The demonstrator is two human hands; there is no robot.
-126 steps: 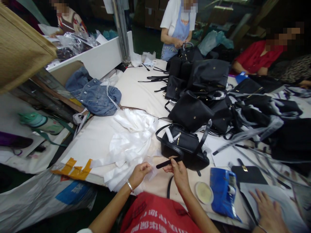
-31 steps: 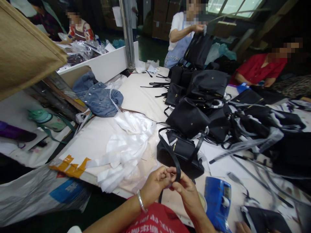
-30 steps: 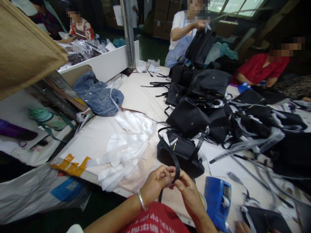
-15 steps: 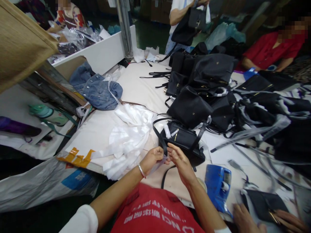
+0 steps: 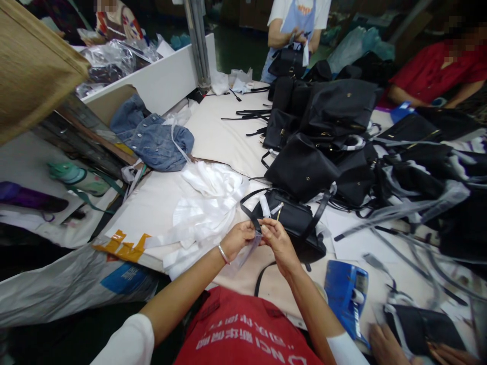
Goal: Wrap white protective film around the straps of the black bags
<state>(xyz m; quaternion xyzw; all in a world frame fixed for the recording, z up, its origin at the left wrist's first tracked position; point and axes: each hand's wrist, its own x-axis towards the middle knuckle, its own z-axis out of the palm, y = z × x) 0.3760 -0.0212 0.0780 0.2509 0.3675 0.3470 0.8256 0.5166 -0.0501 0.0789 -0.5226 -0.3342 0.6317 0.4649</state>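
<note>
Denim jacket: a heap of blue denim point(image 5: 154, 144) is lying beyond the left grip, well off to its left.
White wrapping: crumpled white sheets point(image 5: 207, 200) are spreading over the table point(image 5: 238, 137), just beyond and left of the left grip.
Left grip: the left grip point(image 5: 239, 240) is closing narrowly on the black strap point(image 5: 251, 217), apparently pinching with thumb and fingertips.
Clear film: a translucent strip point(image 5: 249, 249) is hanging below the fingertips, between the two grips; it is probably light, slippery and easily creased, best being taken by an edge.
Black strap: it is arching up from the bag into the meeting fingertips; it is looking light, flexible and slightly springy, with its flat edges offering the surest hold.
Right grip: the right grip point(image 5: 277, 241) is pinching at the same strap, its gap narrow; exact finger contact is staying hidden.
Black handbag: the bag point(image 5: 299, 215) is resting just beyond the right grip, likely soft-sided and heavier than its strap, so both handles would be suiting a lift.
Blue device: a blue plastic casing point(image 5: 342, 289) is lying right of the right grip.
</note>
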